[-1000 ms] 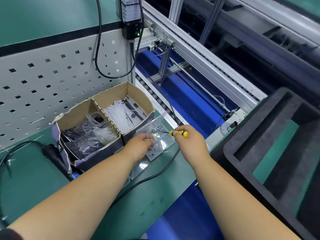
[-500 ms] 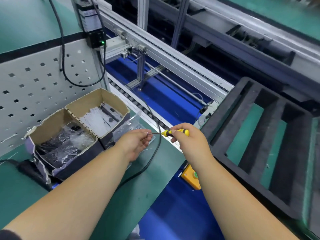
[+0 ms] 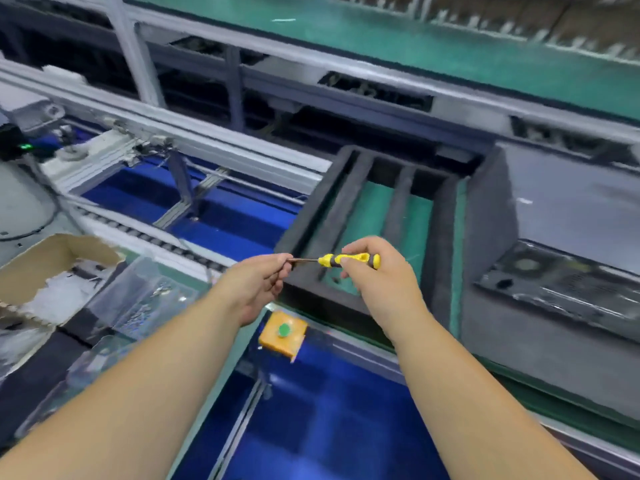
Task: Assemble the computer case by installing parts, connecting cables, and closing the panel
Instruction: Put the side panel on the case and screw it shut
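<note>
My right hand grips the yellow-and-black handle of a small screwdriver, held level at mid-frame with its shaft pointing left. My left hand pinches at the shaft's tip with its fingertips; any screw there is too small to make out. The grey computer case lies on its side at the right, its dark rear panel with a fan grille facing me. Both hands hover in front of a black foam tray, left of the case.
A torn cardboard box of white cable ties and clear plastic trays of small parts sit at the left. A yellow box with a green button hangs below the tray. Blue conveyor bed and aluminium rails run behind.
My view has swung right, bringing the computer case into sight. Both hands moved away from the parts trays towards the foam tray, with the left fingertips now at the screwdriver tip.
</note>
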The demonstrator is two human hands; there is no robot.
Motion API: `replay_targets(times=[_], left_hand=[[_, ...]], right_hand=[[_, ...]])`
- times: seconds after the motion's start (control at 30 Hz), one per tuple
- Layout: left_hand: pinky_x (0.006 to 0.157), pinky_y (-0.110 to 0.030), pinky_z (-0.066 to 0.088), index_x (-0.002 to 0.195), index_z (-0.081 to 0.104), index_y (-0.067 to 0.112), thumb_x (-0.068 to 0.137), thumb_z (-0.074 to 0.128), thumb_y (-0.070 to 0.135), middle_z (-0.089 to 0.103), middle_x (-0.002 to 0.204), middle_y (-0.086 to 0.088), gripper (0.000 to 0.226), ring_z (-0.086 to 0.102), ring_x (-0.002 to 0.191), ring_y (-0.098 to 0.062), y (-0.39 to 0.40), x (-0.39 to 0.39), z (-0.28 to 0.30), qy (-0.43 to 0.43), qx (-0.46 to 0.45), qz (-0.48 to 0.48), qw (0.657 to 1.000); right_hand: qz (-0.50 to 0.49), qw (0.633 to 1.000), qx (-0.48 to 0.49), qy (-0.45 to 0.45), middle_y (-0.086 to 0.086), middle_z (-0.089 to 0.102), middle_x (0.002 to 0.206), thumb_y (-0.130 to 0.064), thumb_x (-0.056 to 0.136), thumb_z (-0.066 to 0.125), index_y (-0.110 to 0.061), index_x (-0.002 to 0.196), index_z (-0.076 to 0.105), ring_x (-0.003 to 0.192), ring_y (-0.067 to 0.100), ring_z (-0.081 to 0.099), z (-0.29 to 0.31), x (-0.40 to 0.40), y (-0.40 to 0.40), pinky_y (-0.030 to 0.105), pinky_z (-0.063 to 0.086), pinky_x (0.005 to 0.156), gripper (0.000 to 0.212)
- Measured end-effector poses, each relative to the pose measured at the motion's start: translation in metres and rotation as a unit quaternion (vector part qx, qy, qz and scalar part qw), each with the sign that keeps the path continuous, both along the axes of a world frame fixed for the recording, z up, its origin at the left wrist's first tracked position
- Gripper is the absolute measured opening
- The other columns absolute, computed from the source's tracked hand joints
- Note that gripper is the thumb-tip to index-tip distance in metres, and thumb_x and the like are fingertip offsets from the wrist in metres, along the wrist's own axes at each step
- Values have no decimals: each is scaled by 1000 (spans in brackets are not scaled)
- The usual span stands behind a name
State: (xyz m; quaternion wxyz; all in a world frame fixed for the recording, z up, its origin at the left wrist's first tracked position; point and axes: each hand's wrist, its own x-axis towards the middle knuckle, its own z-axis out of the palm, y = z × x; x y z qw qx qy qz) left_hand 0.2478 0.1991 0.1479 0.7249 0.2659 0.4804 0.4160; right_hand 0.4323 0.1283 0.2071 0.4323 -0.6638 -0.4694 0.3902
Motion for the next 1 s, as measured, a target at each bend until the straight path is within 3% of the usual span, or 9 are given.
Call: replay_targets(times=[0.13,0.27,0.33,0.47,0.57,0.73,1.0], left_hand=[[62,-12,48,91,69,10,98,54,7,67,73,2,17,60,62,-2,-14,86,20,38,58,-83,994],[61,-13,51,90,72,9,96,58,7,71,75,1,16,63,65,-3,-33,169,35,32,96,-140,985],[60,-14,52,91,73,8,96,59,7,71,76,1,15,63,65,-4,-43,203,40,23,105,-155,982],[59,-16,52,91,73,9,97,59,11,68,71,4,15,60,60,-2,-70,277,52,-7,111,-186,976],[57,-15,50,90,71,11,97,58,13,65,67,6,15,57,57,-2,-90,323,61,-10,113,-203,973],[60,-15,48,88,72,12,97,59,13,63,67,7,16,55,58,-1,-111,369,65,0,130,-225,966],[62,-14,48,98,72,10,99,55,16,64,70,6,18,54,60,-1,-103,397,63,16,145,-255,956]], right_hand=[[-49,998,-1,-26,9,71,86,-26,86,69,-25,85,66,57,10,47,17,84,-40,26,40,55,4],[-103,993,25,-47,-1,67,77,-29,81,78,-24,82,67,54,6,45,29,161,-87,15,34,48,12],[-118,990,22,-77,-8,67,76,-33,77,81,-27,79,65,53,5,46,30,190,-107,18,36,49,18],[-129,984,-11,-120,-8,67,76,-39,80,74,-33,86,66,61,8,54,26,242,-147,27,41,57,12],[-135,984,-15,-115,1,70,81,-40,82,67,-33,88,66,65,13,56,19,270,-170,36,49,63,9],[-161,982,-19,-95,-9,72,70,-34,86,63,-33,88,63,54,-1,55,10,301,-190,36,54,68,2],[-178,981,-23,-79,-11,72,70,-36,89,59,-32,89,63,66,9,60,7,316,-185,39,57,73,5]])
